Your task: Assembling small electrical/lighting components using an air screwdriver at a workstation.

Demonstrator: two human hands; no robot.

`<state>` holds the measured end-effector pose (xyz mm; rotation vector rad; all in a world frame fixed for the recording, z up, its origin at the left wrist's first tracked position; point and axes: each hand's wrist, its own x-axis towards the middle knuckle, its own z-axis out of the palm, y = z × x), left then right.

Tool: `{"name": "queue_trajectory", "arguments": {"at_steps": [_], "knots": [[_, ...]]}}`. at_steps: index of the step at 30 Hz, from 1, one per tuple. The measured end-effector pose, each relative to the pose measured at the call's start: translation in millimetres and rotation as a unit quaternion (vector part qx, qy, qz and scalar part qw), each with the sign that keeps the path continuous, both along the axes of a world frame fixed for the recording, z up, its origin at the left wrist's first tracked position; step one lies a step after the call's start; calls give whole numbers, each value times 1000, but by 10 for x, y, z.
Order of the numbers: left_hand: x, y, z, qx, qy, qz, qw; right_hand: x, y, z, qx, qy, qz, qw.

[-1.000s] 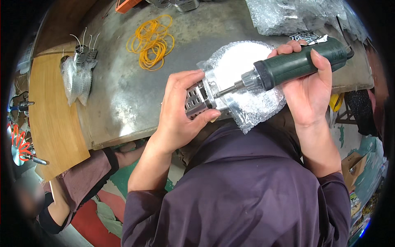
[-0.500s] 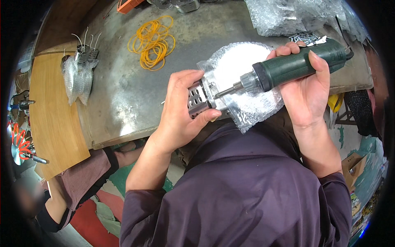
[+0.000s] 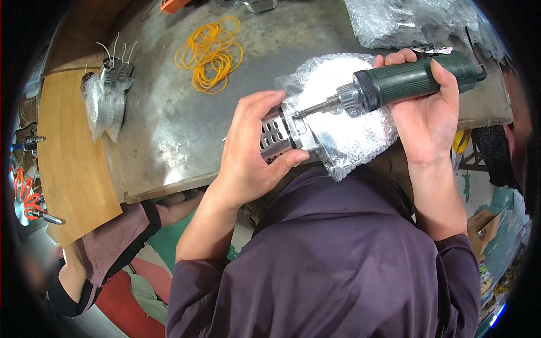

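A dark green electric screwdriver (image 3: 414, 81) lies in my right hand (image 3: 422, 112), whose fingers and thumb wrap round its body. The tool slants down to the left. Its long bit (image 3: 318, 107) meets the end of a shiny metal cylinder with oval slots (image 3: 273, 136). My left hand (image 3: 248, 146) grips that slotted cylinder between thumb and fingers. Part of the cylinder hides behind my fingers. A round bright piece in bubble wrap (image 3: 360, 132) lies beneath the bit at the table's near edge.
Yellow cord (image 3: 211, 56) lies coiled loosely on the table (image 3: 155, 121). A bubble-wrapped part with upright wires (image 3: 106, 104) stands on the left by a wooden board (image 3: 76, 163). More bubble wrap (image 3: 406, 22) is heaped at the back right. Another person's arm (image 3: 73, 276) shows at lower left.
Both hands, the screwdriver and the slotted cylinder have shifted slightly to the right. The bit stays against the cylinder's end, and neither hand has let go.
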<state>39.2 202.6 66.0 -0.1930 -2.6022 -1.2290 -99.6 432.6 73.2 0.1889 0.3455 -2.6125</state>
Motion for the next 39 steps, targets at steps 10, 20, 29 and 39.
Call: {"name": "queue_trajectory", "arguments": {"at_steps": [10,20,29,39], "knots": [[6,-10,-5,11,22,-20,1000,2,-62,-4,-6,31,9,999],[27,-8,-5,20,-2,-12,1000,12,-90,-30,-8,62,17,998],[-10,-49,283,-66,-63,-13,996,-70,-87,53,8,28,22,999],[-269,-130,607,-422,328,-37,845,-107,220,686,-129,154,36,979]]}}
